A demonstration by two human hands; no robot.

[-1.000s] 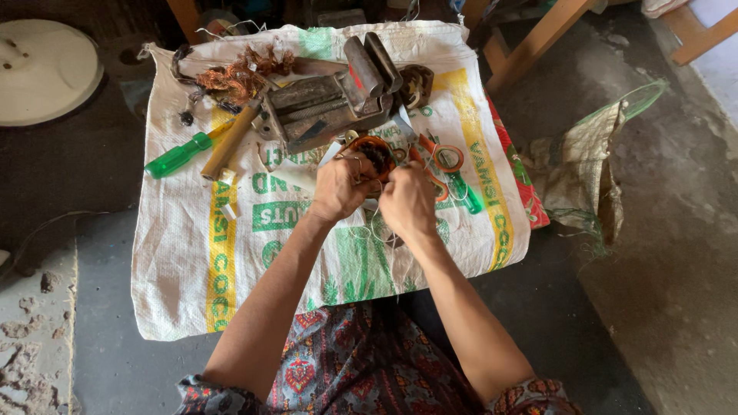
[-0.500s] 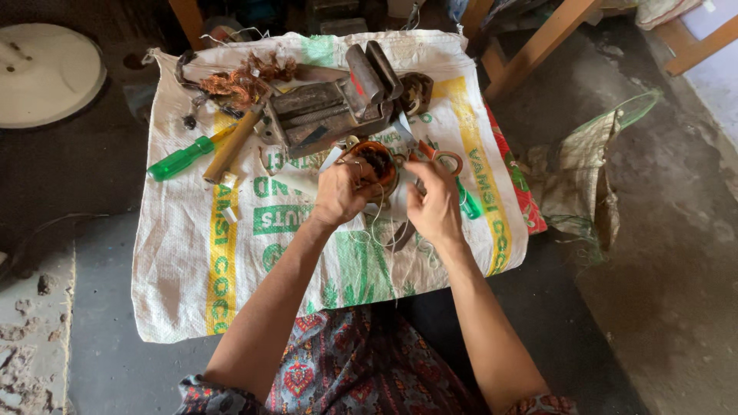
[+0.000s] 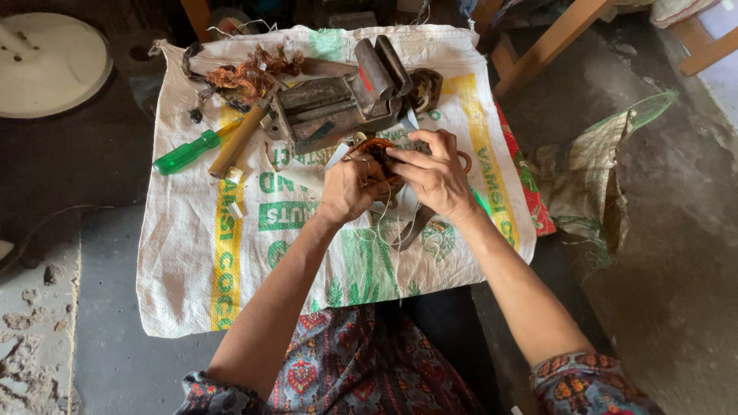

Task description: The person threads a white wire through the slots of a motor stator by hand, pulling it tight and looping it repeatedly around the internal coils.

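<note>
— What is the biggest thing down there?

— A white woven plastic sack (image 3: 231,253) printed in green and yellow, spread flat on the dark floor (image 3: 100,338) with every tool lying on it.

— And next in size?

— A grey steel bench vise (image 3: 338,104) near the sack's far edge. Left of it lies a tangle of scrap copper wire (image 3: 246,77), then a wooden-handled tool (image 3: 237,142) and a green plastic-handled screwdriver (image 3: 184,154) side by side.

— Where are the hands?

— Together just in front of the vise. The left hand (image 3: 350,188) has its grip closed around a small round coil of copper wire (image 3: 377,150). The right hand (image 3: 434,173) lies over the coil from the other side, its fingers pressed on the top.

— Is the coil on the sack?

— I cannot tell; the hands hide its underside.
</note>
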